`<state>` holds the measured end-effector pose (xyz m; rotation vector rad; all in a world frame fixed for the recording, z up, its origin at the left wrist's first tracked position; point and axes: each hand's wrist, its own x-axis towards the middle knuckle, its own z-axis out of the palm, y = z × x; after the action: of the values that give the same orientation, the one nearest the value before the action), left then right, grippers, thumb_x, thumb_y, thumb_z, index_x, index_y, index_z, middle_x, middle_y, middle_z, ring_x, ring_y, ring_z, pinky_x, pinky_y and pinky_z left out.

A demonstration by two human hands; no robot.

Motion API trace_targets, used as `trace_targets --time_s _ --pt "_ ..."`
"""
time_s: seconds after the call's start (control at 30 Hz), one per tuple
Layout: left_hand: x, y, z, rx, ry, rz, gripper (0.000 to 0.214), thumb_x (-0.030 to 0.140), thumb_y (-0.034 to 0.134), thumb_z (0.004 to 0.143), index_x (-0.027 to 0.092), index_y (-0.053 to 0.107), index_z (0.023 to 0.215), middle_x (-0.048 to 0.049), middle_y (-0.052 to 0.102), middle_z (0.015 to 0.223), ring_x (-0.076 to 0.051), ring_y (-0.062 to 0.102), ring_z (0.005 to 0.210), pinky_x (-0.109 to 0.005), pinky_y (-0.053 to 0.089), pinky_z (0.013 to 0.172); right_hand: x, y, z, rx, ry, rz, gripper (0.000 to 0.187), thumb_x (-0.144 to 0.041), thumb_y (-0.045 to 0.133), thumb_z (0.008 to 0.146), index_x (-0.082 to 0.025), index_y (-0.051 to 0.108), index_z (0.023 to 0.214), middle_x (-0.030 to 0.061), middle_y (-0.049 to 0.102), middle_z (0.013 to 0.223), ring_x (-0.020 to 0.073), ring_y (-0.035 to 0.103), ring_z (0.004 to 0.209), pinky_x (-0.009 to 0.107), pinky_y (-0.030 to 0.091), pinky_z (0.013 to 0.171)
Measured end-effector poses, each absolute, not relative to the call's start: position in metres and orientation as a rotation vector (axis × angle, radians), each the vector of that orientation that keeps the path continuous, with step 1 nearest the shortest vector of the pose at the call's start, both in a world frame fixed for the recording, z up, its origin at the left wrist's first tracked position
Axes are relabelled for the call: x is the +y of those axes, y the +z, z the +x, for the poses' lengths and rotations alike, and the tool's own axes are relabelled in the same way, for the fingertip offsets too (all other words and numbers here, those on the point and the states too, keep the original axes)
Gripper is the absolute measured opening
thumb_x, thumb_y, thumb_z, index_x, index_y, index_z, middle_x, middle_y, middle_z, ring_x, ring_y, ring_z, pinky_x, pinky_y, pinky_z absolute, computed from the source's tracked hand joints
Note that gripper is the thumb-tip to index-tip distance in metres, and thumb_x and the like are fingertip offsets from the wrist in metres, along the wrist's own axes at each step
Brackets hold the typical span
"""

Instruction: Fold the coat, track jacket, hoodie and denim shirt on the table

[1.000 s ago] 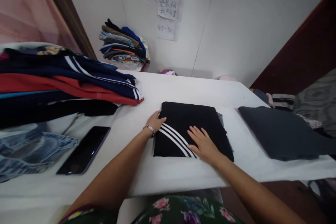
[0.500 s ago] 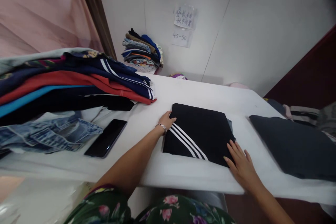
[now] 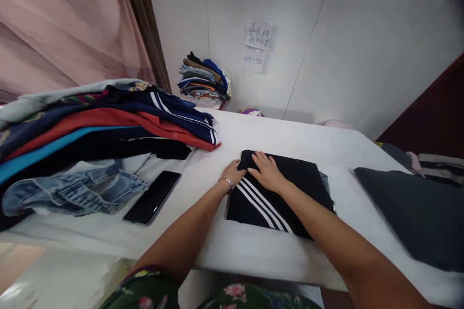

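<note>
On the white table lies a folded black garment with three white stripes slanting across its near left part. At its left edge, my left hand grips the cloth, thumb on top and the other fingers partly hidden along the side. My right hand rests flat on the upper left part of the garment, fingers spread. The right forearm crosses over the garment and covers part of it. A bit of blue-grey cloth shows from under the right edge.
A tall pile of clothes lies left, with blue denim and a phone before it. To the right is a dark grey flat piece. Folded clothes are stacked at the back, near paper signs on the wall.
My right hand has left the garment's lower right edge and moved up and left across it, close to my left hand. My left hand stays at the left edge. The view has shifted slightly.
</note>
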<state>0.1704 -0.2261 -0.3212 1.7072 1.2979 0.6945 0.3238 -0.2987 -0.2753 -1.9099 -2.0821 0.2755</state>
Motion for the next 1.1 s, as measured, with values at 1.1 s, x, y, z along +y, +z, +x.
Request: trace_targets --time_s 1.1 --pt "-0.218 -0.317 0.17 1.406 0.398 2.014 0.058 0.034 0.057 0.084 0.014 0.045 0.137 -0.0112 0.07 0.105 -0.026 0.063 0.108 -0.034 0.047 0.093 -0.394 -0.323 0.524 -1.316 0.45 -2.458 0.063 -0.055 0.032 0.094 -0.019 0.039 0.146 0.0102 0.027 0.156 0.0245 0.018 0.146 0.049 0.013 0.118"
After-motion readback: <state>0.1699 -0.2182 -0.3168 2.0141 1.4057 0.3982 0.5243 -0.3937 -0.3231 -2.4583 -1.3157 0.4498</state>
